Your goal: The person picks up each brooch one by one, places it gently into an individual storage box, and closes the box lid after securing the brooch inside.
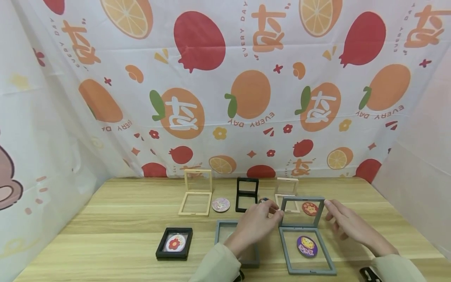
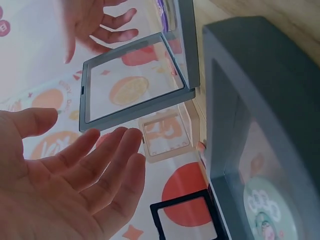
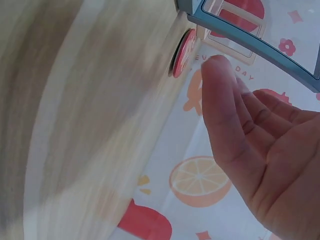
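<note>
A grey hinged display frame (image 1: 284,250) lies unfolded on the table, its clear-windowed lid (image 1: 303,199) standing upright. On the film of its lower half rests a round purple badge (image 1: 307,246) with a yellow cartoon figure. At the lid's left edge is my left hand (image 1: 256,223), fingers loosely bent; the left wrist view shows that palm (image 2: 45,200) holding nothing. My right hand (image 1: 349,221) is beside the lid's right edge, fingers relaxed. In the right wrist view its fingers (image 3: 220,100) are near the frame without gripping it. Whether either hand touches the lid I cannot tell.
Partly under my left arm lies a second grey frame (image 1: 251,263). Further left sits a black frame (image 1: 160,255) with a flower badge (image 1: 175,243). Behind stand open yellow (image 1: 210,196), black (image 1: 248,192) and beige (image 1: 287,179) frames, with pink (image 1: 220,205) and red (image 1: 310,208) badges.
</note>
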### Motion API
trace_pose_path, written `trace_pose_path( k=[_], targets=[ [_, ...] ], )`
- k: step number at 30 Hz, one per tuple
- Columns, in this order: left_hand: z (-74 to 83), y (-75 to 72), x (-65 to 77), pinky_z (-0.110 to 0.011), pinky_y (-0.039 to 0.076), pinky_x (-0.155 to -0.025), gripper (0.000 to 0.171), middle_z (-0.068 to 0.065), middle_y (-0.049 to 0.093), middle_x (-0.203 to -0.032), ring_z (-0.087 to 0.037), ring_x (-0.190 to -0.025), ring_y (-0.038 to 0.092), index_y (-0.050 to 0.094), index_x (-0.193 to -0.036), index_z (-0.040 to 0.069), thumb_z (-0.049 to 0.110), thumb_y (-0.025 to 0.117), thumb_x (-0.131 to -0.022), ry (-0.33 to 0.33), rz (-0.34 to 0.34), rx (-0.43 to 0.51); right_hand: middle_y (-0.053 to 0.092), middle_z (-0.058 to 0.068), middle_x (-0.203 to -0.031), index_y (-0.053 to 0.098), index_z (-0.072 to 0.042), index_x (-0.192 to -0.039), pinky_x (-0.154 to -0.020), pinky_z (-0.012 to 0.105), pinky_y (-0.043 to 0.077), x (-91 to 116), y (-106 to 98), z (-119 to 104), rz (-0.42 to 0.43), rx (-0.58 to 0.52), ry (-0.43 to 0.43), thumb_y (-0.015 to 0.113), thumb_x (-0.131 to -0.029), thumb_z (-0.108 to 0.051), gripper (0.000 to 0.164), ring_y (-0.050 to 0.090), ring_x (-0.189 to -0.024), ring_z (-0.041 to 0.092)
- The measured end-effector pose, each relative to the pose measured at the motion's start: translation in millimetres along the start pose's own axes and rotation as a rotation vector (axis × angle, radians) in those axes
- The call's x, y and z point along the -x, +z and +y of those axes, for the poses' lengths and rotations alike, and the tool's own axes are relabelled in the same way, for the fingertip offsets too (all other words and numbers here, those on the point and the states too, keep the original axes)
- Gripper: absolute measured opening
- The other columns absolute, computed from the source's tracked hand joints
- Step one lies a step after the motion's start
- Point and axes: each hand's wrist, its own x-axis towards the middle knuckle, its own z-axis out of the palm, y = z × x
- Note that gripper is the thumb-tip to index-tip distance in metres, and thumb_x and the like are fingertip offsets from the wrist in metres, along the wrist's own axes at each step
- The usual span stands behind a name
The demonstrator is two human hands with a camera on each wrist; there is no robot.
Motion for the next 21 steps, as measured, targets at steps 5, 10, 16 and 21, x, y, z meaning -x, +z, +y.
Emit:
trace_pose_path(
  k=[5,10,16,21],
  targets=[
    [1.2,0.9,-4.6,-0.044,0.055,-0.082,0.034,-0.006,0.071,-0.116,-0.026,-0.103,0.067,0.067,-0.117,0.009,0.037,0.061,-0.100,-0.024,-0.004,0.019,0.064,0.024,-0.114,0.030,0.011,-0.150,-0.063,0.043,0.055,-2,0,-3,0.017,-0.049,0.022,0.022,-0.111,-0.048,0.071,0.058,-0.085,0.026],
    [4.9,4.0,-8.0,-0.046,0.055,-0.082,0.040,-0.010,0.070,-0.119,-0.028,-0.105,0.066,0.065,-0.123,0.007,0.039,0.062,-0.099,-0.045,-0.022,0.021,0.066,0.029,-0.111,0.041,0.016,-0.138,-0.069,0.048,0.058,-7,-1,-5,0.047,-0.083,0.024,0.015,-0.111,-0.047,0.073,0.062,-0.090,0.030],
    [6.5,3.6,-11.3,-0.049,0.054,-0.084,0.049,-0.014,0.068,-0.124,-0.031,-0.109,0.065,0.062,-0.128,0.005,0.046,0.055,-0.102,-0.076,-0.061,0.004,0.066,0.032,-0.111,0.041,0.020,-0.136,-0.074,0.054,0.058,-12,-1,-8,0.062,-0.077,0.037,0.013,-0.109,-0.051,0.081,0.065,-0.099,0.039],
    [4.2,3.1,-13.6,-0.050,0.053,-0.085,0.054,-0.012,0.070,-0.118,-0.031,-0.109,0.063,0.062,-0.129,0.004,0.050,0.047,-0.105,-0.097,-0.095,0.003,0.068,0.025,-0.104,0.048,0.018,-0.128,-0.071,0.053,0.058,-16,4,-11,0.074,-0.108,0.070,0.012,-0.108,-0.054,0.083,0.066,-0.092,0.035]
  ],
)
